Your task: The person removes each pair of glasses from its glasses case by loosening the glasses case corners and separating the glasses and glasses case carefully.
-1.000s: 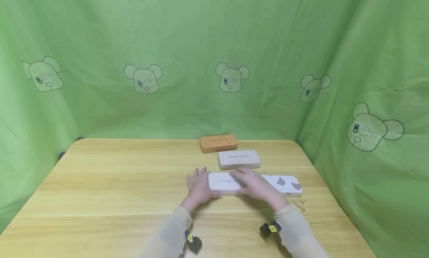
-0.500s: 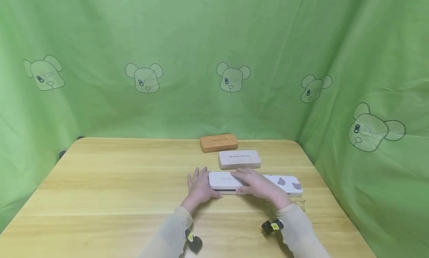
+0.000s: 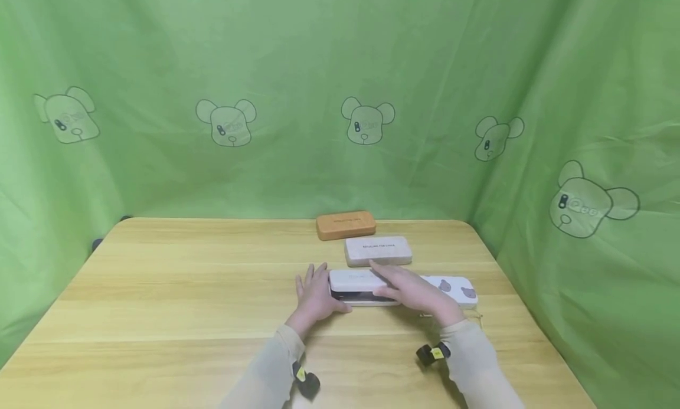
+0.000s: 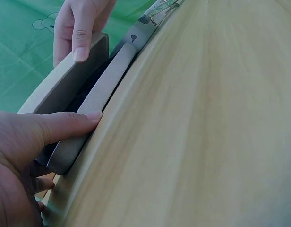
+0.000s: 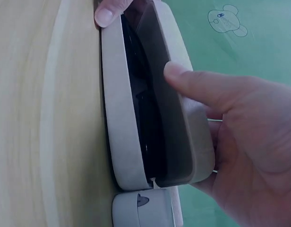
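Observation:
A pale glasses case (image 3: 352, 278) lies on the table with its lid partly raised, the gap facing me. My left hand (image 3: 316, 297) holds its left end; the thumb (image 4: 74, 125) presses on the front edge of the lower half. With my right hand (image 3: 417, 292) I grip the lid, the thumb (image 5: 197, 85) at its front rim and the other fingers behind it. Dark sunglasses (image 5: 148, 118) show inside the case in the right wrist view. Right beside its right end is a white case with bear prints (image 3: 461, 288).
Behind stands a light grey glasses case (image 3: 378, 252), and farther back an orange-brown one (image 3: 346, 225). Thin gold-framed glasses (image 3: 474, 318), partly hidden by my right arm, lie before the bear-print case. Green curtains (image 3: 297, 179) enclose the wooden table (image 3: 186, 303).
The lid has gone from closed to partly raised, with my right hand lifting its front edge. A dark gap has opened and widened. The left hand has stayed in place.

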Tool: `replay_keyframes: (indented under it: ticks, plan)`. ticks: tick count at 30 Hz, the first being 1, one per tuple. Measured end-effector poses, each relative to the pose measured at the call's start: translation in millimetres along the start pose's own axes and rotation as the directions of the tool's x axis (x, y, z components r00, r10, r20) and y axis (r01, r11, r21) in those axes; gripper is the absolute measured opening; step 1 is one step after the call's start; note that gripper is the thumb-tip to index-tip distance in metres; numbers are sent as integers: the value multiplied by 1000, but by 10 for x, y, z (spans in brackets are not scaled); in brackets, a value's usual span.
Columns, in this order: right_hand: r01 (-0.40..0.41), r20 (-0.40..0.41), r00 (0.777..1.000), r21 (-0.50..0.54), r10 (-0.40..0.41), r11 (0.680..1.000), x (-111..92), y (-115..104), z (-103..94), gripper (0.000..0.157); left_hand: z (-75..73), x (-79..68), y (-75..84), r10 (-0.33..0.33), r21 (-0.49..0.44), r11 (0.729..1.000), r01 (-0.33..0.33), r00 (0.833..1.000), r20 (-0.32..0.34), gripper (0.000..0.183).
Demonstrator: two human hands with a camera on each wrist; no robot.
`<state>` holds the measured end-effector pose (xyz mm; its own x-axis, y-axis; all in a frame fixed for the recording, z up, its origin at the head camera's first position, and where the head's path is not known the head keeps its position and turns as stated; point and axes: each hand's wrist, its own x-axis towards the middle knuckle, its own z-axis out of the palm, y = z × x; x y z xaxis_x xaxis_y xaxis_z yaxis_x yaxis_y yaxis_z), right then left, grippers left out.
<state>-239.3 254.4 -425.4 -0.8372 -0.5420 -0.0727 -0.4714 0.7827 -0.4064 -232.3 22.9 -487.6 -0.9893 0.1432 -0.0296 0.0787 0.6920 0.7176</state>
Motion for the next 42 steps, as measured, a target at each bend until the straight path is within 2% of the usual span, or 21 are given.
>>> replay_keyframes:
  ticks: [9, 15, 22, 27, 33, 42]
  plan:
    - [0, 34, 999, 25, -1, 1000, 79, 55, -50, 65, -41, 28, -1, -16, 4, 1000, 16, 1000, -5, 103]
    - [-20, 61, 998, 94, 14, 995, 130, 87, -100, 61, -64, 32, 7, -12, 8, 1000, 12, 1000, -11, 103]
    - [44, 60, 997, 166, -55, 985, 163, 143, -135, 53, -37, 39, 6, 4, 31, 1000, -3, 1000, -11, 102]
    - [56, -4, 998, 177, -56, 983, 191, 179, -121, 47, -36, 42, 12, 4, 34, 999, -4, 1000, -18, 104]
    - [72, -119, 991, 92, -61, 993, 203, 188, -75, 41, -25, 46, 5, -4, 23, 1000, 5, 1000, -11, 106]
    - [41, -170, 985, 43, -33, 998, 189, 147, -45, 49, 4, 32, -12, -4, 31, 1000, 4, 1000, -1, 109]
